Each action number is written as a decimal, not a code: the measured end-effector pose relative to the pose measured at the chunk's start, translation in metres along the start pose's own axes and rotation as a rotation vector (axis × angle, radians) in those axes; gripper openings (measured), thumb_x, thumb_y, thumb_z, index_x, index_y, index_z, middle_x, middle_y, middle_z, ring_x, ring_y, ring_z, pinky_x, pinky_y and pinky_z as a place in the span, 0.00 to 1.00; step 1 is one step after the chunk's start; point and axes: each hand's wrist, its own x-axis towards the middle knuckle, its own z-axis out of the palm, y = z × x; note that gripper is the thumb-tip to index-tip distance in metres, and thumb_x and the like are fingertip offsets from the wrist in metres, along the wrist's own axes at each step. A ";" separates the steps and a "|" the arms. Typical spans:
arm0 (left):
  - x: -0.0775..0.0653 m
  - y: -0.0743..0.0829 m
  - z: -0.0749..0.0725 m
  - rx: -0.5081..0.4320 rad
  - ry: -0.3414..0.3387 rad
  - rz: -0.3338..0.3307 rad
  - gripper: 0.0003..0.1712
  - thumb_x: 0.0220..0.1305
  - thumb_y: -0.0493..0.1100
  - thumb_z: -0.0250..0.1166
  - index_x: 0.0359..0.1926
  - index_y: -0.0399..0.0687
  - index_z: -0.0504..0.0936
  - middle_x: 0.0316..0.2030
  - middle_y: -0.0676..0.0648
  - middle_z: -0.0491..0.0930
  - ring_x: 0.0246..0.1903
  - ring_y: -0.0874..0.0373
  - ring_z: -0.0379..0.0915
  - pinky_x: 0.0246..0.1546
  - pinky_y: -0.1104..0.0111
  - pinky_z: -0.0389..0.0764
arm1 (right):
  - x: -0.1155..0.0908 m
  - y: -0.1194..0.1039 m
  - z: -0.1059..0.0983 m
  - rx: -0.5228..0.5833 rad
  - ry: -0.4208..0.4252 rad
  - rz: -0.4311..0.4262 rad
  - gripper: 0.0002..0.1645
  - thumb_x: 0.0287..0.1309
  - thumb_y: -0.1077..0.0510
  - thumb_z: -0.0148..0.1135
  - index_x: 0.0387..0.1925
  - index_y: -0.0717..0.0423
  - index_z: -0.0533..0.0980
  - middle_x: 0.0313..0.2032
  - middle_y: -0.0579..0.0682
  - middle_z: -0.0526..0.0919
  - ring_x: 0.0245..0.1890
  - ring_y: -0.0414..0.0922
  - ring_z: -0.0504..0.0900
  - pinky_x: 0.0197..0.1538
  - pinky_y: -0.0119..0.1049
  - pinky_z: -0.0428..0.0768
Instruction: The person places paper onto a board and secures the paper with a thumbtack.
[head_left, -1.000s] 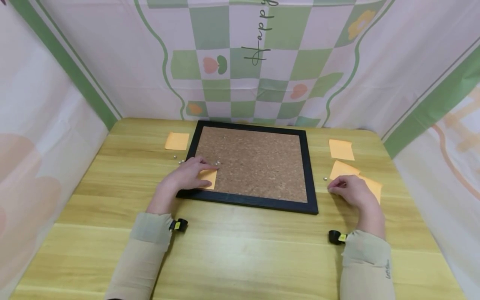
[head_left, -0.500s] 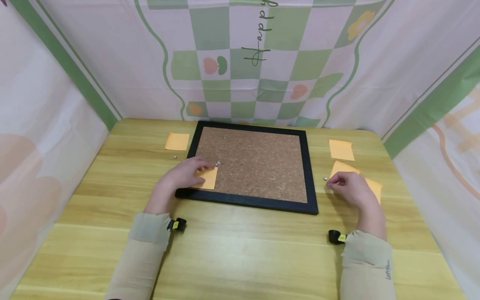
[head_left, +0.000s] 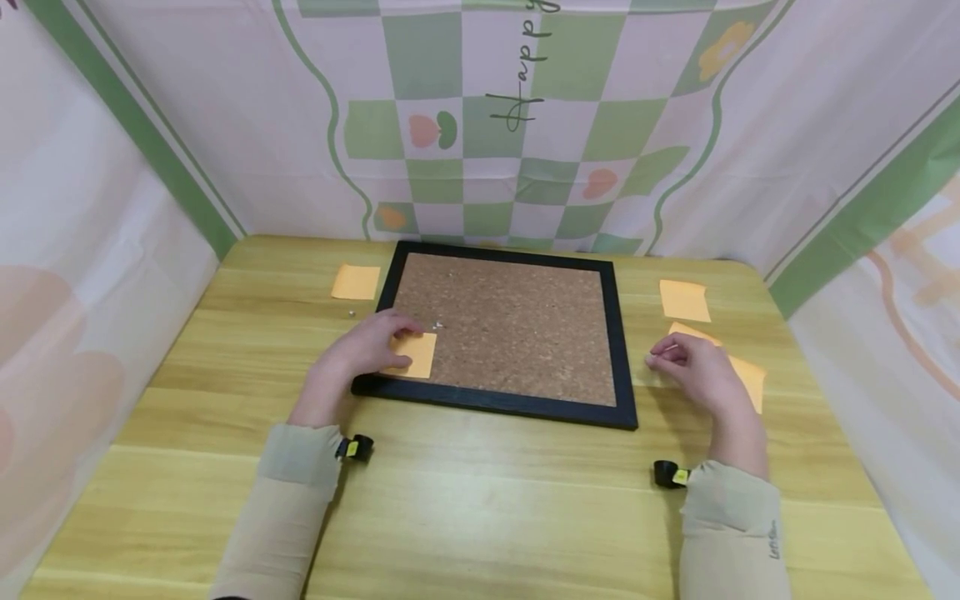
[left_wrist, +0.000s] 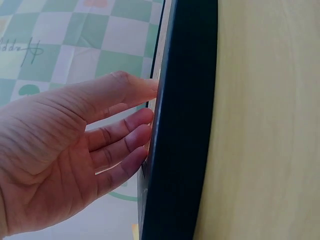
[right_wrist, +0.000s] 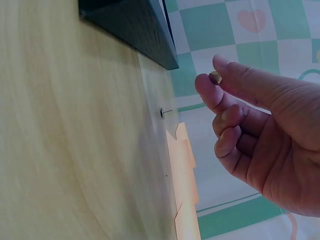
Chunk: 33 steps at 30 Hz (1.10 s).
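Head view: the left hand is lying spread over a note at the corkboard's near-left corner; the right hand is pinching a pin. A loosening pinch could be dropping it; a nudge, shifting the note.

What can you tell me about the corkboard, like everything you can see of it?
The corkboard is rectangular, with speckled brown, cork-like material inside a black frame that shows faint wood-like grain close up. It lies flat on the table, turned slightly askew. An orange note sits at its near left corner, with small silvery pins just beyond. The left hand reaches over its left side; I can't tell whether the hand touches the frame.
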 end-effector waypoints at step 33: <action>-0.005 -0.003 -0.005 0.050 0.069 -0.169 0.29 0.53 0.54 0.77 0.53 0.46 0.81 0.38 0.48 0.79 0.37 0.54 0.72 0.42 0.62 0.75 | 0.004 -0.048 0.009 0.065 -0.067 -0.144 0.07 0.63 0.60 0.66 0.39 0.58 0.87 0.38 0.56 0.90 0.33 0.34 0.81 0.36 0.26 0.78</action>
